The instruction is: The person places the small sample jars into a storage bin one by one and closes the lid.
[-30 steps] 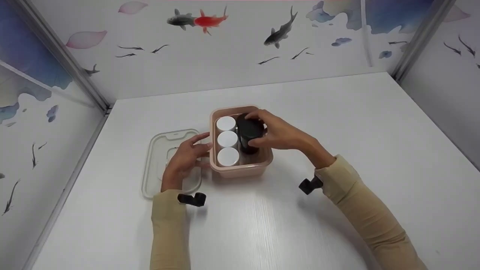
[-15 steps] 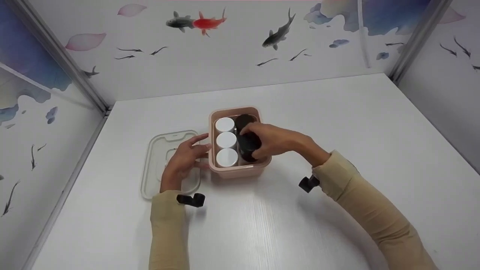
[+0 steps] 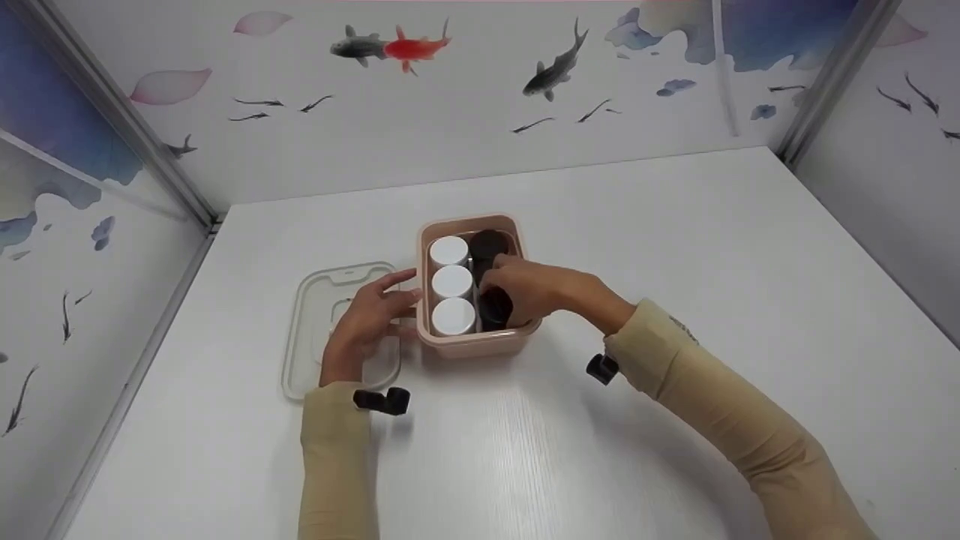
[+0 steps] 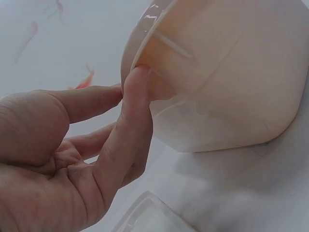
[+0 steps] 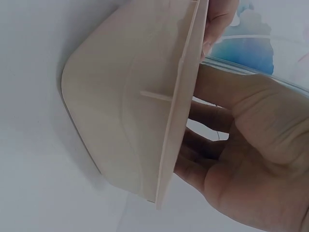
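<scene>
In the head view a pink plastic box (image 3: 474,346) stands on the table. Three round white-topped containers (image 3: 454,316) line its left half. In the right half, a black round container (image 3: 489,244) sits at the back, and a black jar (image 3: 495,309) is at the front. My right hand (image 3: 529,289) reaches down into the box and grips that front jar; its fingertips are hidden behind the box wall in the right wrist view. A dark area between the two is mostly covered. My left hand (image 4: 87,159) touches the box's left side below the rim with extended fingers.
A pale translucent lid (image 3: 307,330) lies flat on the white table (image 3: 480,457), partly under my left hand. Printed panels (image 3: 465,135) with fish enclose the table at the back and both sides.
My right hand has moved the black jar toward the front of the box and lower inside it, uncovering the black container at the back. My left hand stays at the box's side.
</scene>
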`<act>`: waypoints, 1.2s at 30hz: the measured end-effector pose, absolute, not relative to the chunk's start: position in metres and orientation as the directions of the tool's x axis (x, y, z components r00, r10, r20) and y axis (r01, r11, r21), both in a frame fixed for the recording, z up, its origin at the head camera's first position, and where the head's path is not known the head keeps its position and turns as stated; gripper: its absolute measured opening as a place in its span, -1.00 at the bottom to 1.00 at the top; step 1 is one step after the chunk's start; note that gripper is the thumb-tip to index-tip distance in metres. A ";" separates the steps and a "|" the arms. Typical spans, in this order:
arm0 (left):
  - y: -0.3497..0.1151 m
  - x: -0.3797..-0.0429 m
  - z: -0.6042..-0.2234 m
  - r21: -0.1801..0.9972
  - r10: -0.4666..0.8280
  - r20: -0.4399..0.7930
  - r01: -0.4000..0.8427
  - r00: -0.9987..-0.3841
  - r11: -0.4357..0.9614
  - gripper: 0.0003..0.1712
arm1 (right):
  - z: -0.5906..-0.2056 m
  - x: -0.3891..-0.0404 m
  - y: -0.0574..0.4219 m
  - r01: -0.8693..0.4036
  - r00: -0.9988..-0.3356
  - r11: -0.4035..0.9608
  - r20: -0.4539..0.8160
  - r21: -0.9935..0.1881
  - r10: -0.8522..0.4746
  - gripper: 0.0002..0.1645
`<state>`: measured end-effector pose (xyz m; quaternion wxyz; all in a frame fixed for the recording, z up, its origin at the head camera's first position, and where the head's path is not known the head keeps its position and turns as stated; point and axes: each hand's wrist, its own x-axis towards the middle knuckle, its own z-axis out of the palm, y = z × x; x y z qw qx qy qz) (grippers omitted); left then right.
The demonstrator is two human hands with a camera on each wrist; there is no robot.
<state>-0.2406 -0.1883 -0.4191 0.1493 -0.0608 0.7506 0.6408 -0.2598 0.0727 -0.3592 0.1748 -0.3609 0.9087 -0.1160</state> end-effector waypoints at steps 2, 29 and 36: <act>-0.187 -0.240 -0.419 0.944 0.100 -0.300 -0.281 -0.949 0.172 -0.35 | -0.361 -0.260 0.072 -0.630 -0.676 0.708 -0.223 -0.320 -0.702 -0.37; -0.236 -0.212 -0.391 0.818 -0.140 -0.180 -0.227 -0.974 0.528 -0.40 | -0.363 -0.207 0.015 -0.323 -0.811 0.272 0.118 -0.906 -0.573 -0.35; -0.268 -0.197 -0.404 0.667 -0.232 -0.156 -0.276 -0.960 0.692 -0.28 | -0.379 -0.183 -0.021 -0.082 -0.845 0.170 -0.022 -0.982 -0.534 -0.33</act>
